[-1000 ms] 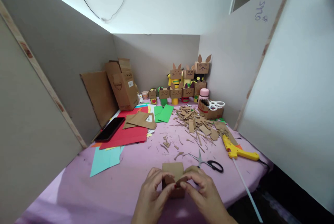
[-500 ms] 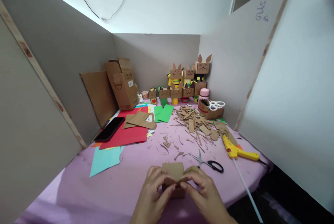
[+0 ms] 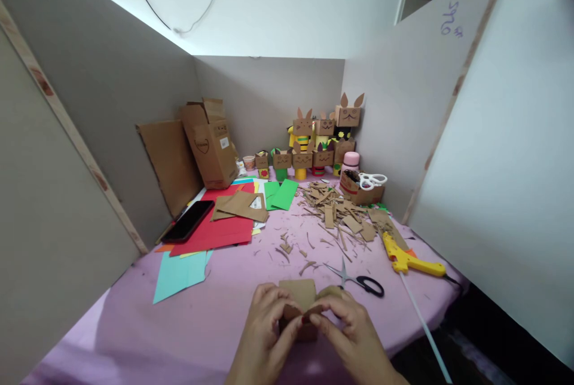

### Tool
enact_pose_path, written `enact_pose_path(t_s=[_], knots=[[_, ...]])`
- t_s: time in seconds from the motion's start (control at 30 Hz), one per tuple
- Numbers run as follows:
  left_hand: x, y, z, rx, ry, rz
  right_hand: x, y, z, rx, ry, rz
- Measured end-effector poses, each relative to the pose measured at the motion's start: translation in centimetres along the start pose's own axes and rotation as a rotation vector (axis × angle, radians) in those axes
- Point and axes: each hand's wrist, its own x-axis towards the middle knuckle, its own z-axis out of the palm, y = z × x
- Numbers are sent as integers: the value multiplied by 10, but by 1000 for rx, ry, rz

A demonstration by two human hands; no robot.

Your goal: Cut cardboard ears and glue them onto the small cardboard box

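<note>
At the front of the table, both my hands work on a small brown cardboard box (image 3: 305, 332) with its back flap standing up. My left hand (image 3: 269, 325) pinches a flap on the box's left side between thumb and fingers. My right hand (image 3: 347, 325) pinches the flap on the right in the same way. The two flaps meet near the middle, and the fingers partly hide them. Just beyond my right hand lie black-handled scissors (image 3: 370, 286), their blades apart and pointing away.
A yellow glue gun (image 3: 417, 263) with a long glue stick lies right. Cardboard scraps (image 3: 329, 205) are heaped farther back. Coloured paper (image 3: 182, 274), a phone (image 3: 188, 222) and a tall carton (image 3: 210, 155) stand or lie left. Cardboard animal figures (image 3: 302, 159) line the back.
Hardly anything differs. My hands keep their pinch on the flaps, and the view has shifted very slightly.
</note>
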Motion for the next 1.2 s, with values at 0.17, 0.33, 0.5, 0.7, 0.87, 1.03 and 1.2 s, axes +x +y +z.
enact_pose_path(t_s=[0.17,0.33,0.5,0.7,0.87,1.03,1.2], knots=[[-1,-1,2,4,-4,-21,1,-2,0,2,1,6],[-3,-2,4,0,17,1,1,-5,-1,46,11,30],[-4,-3,4,2,23,8,1,-5,-1,81,-13,40],[-4,-2,6,-21,35,19,0,-7,-2,109,-47,48],[-4,-4,5,-13,42,22,1,-7,-3,54,-51,33],[-3,-4,2,-23,43,-42,3,-4,-3,23,-47,19],[-4,-7,0,-56,62,-104,4,-7,-5,33,-61,24]])
